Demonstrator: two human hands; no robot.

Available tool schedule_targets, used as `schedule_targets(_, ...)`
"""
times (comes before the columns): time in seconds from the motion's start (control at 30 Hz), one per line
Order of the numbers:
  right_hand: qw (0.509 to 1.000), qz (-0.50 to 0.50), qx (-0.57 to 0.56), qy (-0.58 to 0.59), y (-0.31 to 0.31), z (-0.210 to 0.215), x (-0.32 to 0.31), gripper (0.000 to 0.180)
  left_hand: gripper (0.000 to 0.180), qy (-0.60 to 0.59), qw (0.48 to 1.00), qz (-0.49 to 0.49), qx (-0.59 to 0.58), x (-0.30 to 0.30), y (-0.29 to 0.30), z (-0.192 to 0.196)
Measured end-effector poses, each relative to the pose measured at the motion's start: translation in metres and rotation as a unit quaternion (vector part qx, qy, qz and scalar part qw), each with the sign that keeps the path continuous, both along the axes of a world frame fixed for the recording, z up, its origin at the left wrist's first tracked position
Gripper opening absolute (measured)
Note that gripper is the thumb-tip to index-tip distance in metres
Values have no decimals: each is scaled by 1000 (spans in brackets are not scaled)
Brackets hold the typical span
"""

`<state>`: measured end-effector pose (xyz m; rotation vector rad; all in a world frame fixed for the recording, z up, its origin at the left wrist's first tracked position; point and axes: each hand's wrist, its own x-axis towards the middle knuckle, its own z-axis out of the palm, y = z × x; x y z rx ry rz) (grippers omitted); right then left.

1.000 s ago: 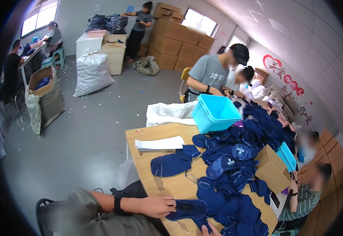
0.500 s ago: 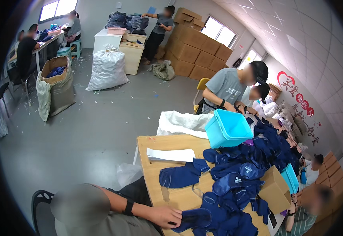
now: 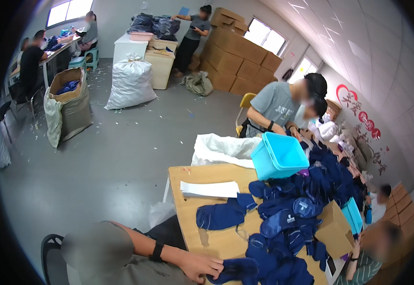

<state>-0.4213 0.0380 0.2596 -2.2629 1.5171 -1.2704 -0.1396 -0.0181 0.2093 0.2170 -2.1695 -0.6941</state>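
Observation:
Neither of my hands shows in the head view. At the lower left, a seated co-worker's hand (image 3: 201, 266) with a black wristband rests its fingers on a dark navy, rounded fabric piece (image 3: 238, 270) at the table's near edge. Beside it lies a heap of navy fabric pieces (image 3: 283, 266), some with pale edging. A flat navy piece (image 3: 221, 214) lies apart on the wooden table (image 3: 192, 237), near a stack of white paper strips (image 3: 209, 189). One navy piece (image 3: 278, 223) carries a white print.
A turquoise bin (image 3: 280, 156) stands at the table's far side, next to a white sack (image 3: 223, 149). An open cardboard box (image 3: 333, 230) sits at the right. Co-workers sit around the table. Stuffed sacks (image 3: 131, 85) stand on the floor beyond.
The whole view has shifted slightly, so the table sits a little further right and lower. The co-worker's fingers have spread somewhat on the navy piece.

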Motion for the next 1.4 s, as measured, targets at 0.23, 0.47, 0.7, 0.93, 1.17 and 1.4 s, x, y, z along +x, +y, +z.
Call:
schedule_targets(0.23,986,-71,66,-134,-14,-6,31,31,49,-76,993,-71,49,26,-4,-15)
schedule_targets(0.47,961,-148,89,-214,1,-17,20,35,36,-146,988,-32,-31,23,-11,-8)
schedule_targets(0.7,929,-169,159,-287,18,-40,8,36,23,-96,995,23,-1,13,4,-20)
schedule_targets(0.93,967,-35,130,-216,1,-37,16,39,29,-117,990,82,7,3,3,-13)
schedule_targets(1.17,957,8,148,-249,-9,-40,21,37,27,-97,993,69,22,2,4,-15)
schedule_targets(1.4,985,-43,74,-151,-18,-40,33,36,20,-103,992,60,-41,-9,3,-18)
